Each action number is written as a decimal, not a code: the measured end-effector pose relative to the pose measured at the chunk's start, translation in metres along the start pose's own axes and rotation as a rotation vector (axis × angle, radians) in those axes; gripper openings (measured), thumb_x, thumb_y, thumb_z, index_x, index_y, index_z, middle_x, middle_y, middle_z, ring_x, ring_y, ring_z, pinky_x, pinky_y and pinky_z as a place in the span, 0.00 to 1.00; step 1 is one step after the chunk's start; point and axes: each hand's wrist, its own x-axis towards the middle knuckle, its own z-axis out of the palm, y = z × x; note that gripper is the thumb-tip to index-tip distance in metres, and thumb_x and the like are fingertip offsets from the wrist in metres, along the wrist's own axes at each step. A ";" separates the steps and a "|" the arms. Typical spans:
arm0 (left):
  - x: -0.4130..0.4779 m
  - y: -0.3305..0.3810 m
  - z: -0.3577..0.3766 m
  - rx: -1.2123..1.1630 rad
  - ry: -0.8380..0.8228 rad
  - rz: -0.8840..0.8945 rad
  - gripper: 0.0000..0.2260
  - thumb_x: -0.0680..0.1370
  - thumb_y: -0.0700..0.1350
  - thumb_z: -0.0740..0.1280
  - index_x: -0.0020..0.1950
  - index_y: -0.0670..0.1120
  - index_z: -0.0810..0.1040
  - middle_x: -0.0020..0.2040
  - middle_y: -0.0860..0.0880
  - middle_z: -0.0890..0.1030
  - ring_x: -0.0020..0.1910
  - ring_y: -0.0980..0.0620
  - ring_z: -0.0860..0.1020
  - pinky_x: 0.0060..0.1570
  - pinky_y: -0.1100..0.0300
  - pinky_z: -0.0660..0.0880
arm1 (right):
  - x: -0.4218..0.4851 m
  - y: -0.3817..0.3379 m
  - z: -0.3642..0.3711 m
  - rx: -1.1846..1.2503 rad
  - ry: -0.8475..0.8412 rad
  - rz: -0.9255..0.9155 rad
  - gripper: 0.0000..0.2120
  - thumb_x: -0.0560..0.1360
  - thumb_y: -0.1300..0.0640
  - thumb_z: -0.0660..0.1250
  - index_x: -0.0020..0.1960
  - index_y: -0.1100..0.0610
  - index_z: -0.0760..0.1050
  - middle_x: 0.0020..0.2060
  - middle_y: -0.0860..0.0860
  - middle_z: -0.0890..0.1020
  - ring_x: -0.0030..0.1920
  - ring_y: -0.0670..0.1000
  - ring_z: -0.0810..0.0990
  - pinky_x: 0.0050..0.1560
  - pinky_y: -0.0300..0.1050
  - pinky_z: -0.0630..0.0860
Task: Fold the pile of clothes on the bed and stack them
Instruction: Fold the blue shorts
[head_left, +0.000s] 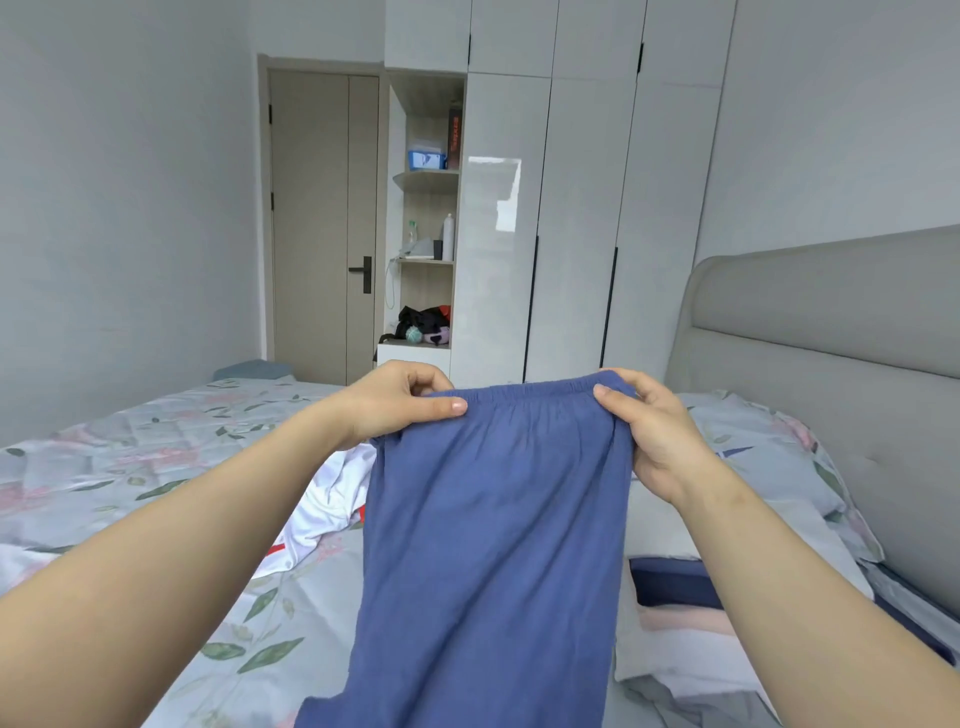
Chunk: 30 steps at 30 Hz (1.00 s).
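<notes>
The person holds a pair of blue pants (493, 519) up in the air over the bed (156, 467), by the elastic waistband. The left hand (405, 405) pinches one end of the band, thumb in front and fingers curled behind. The right hand (654, 431) pinches the other end the same way. The hands are apart, with the band stretched level between them, and the cloth hangs straight down out of the bottom of the view.

Behind the pants, near the middle of the bed, lies a crumpled white garment (322, 499) with red trim. By the headboard (831, 338) edge sits a stack (675, 618) of folded pieces, navy on top of pink and white, just beside a floral pillow (769, 457). Past the far edge of the bed stand a white wardrobe (571, 208) and a closed door (322, 208).
</notes>
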 end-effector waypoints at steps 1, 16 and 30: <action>-0.001 -0.002 -0.001 0.065 -0.036 0.008 0.06 0.73 0.47 0.73 0.39 0.47 0.79 0.36 0.53 0.78 0.34 0.59 0.74 0.36 0.67 0.70 | 0.001 0.000 0.000 0.016 0.012 -0.015 0.06 0.77 0.64 0.65 0.52 0.56 0.76 0.43 0.53 0.82 0.39 0.47 0.81 0.40 0.41 0.79; 0.001 -0.028 -0.003 0.383 -0.183 -0.192 0.14 0.73 0.49 0.73 0.31 0.45 0.77 0.27 0.58 0.77 0.26 0.63 0.73 0.30 0.73 0.69 | -0.005 0.019 -0.006 -0.601 -0.190 0.125 0.16 0.71 0.72 0.55 0.38 0.56 0.76 0.35 0.53 0.75 0.34 0.50 0.72 0.33 0.40 0.66; 0.002 -0.041 -0.022 0.776 -0.126 -0.130 0.20 0.71 0.52 0.74 0.31 0.47 0.65 0.28 0.52 0.67 0.28 0.54 0.64 0.29 0.61 0.59 | 0.005 0.046 -0.024 -0.874 -0.180 0.176 0.12 0.68 0.53 0.75 0.36 0.58 0.73 0.33 0.52 0.78 0.36 0.51 0.76 0.38 0.42 0.69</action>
